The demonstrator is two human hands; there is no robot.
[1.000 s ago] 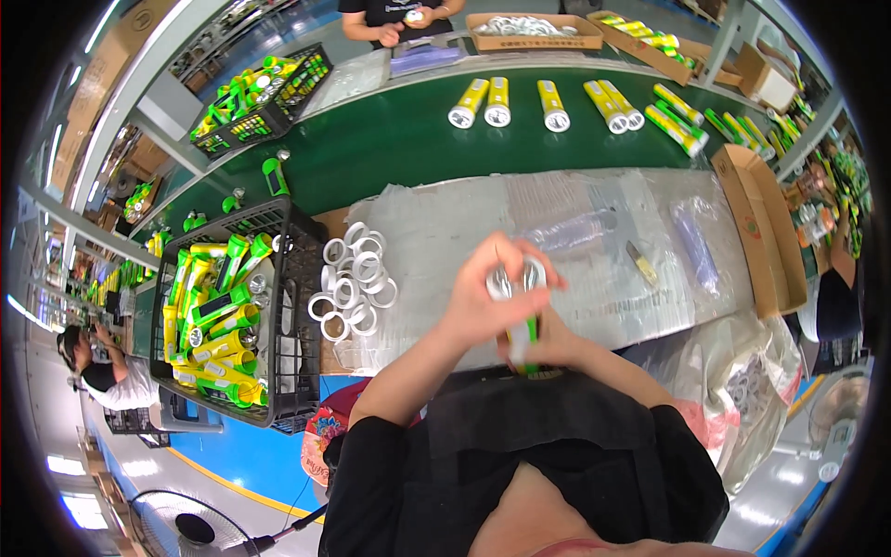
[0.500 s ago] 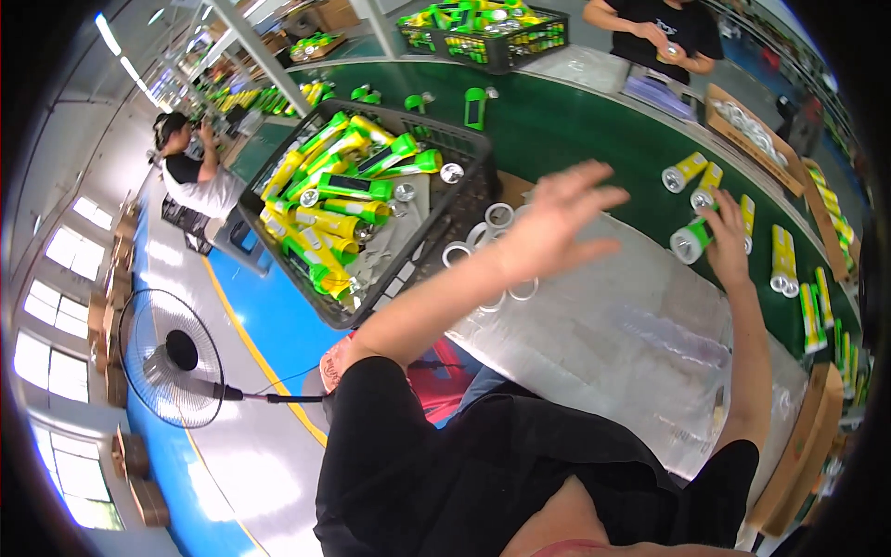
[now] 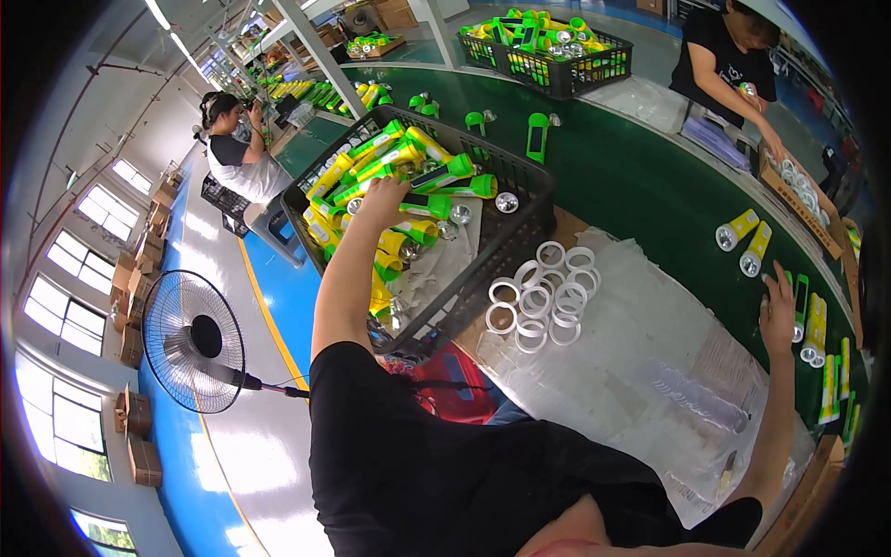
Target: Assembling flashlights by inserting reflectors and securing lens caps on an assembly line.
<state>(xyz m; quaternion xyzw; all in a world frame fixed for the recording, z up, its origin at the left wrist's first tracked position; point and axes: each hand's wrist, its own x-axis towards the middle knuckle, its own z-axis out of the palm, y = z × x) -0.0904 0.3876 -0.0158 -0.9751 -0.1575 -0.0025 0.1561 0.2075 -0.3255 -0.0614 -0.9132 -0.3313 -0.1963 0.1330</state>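
My left hand reaches into a black plastic crate on the left. The crate is piled with yellow and green flashlights, some with silver reflector heads. The left fingers are bent over a flashlight in the pile, partly hiding it. My right hand rests over the green belt at the right with fingers stretched and apart, holding nothing. Just beyond its fingers lies a green flashlight. Two yellow flashlights lie farther up the belt. White rings are heaped beside the crate.
A grey sheet-covered worktop lies before me. Across the green belt, a co-worker reaches into a cardboard box of white rings. Another full crate stands behind. A fan and a seated person are left.
My left hand has moved from above the worktop into the crate. My right hand has let go of a green-headed flashlight. The view has shifted, and the co-worker now reaches into the box.
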